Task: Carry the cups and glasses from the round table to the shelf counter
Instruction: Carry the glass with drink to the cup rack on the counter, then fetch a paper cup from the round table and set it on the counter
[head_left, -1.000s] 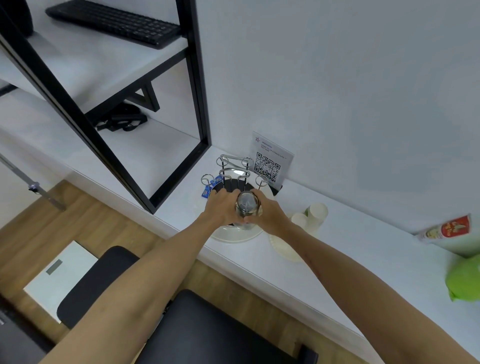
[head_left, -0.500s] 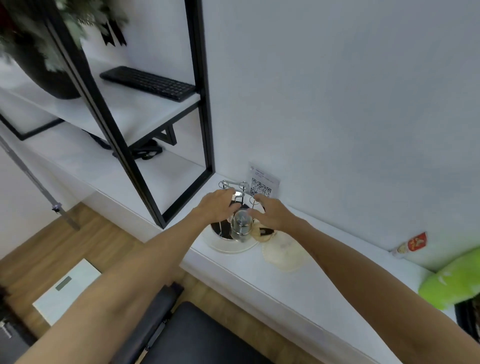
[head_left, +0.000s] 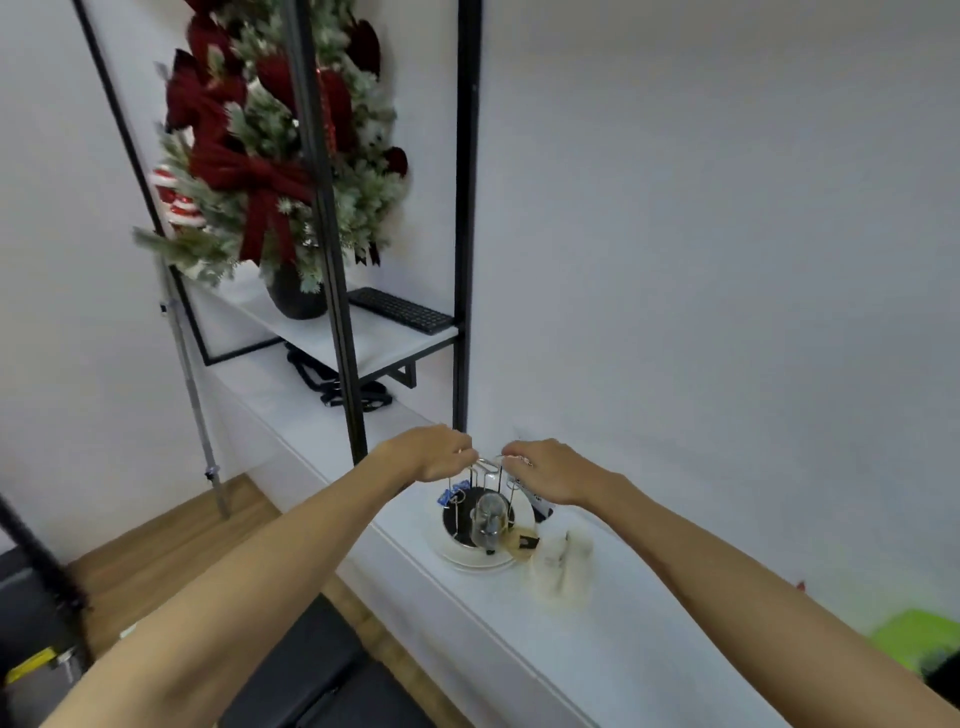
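Head camera view: both forearms extend from the bottom corners toward the center of the frame. The left hand (head_left: 434, 453) and the right hand (head_left: 548, 467) are at the top of a wire cup rack (head_left: 480, 496), with fingers curled around its upper metal loop, one hand on each side. The rack stands on a round white tray (head_left: 470, 558) on the white shelf counter (head_left: 597, 639), just below center. One clear glass (head_left: 488, 522) hangs upside down on a rack prong, at the front of the rack. Blurred pale paper cups (head_left: 563, 566) stand just right of the tray. A black shelf frame (head_left: 465, 218) rises at upper center. On its shelf, a keyboard (head_left: 400, 310) lies beside a decorated tree (head_left: 270, 150) at upper left. A green object (head_left: 917, 642) shows at lower right.
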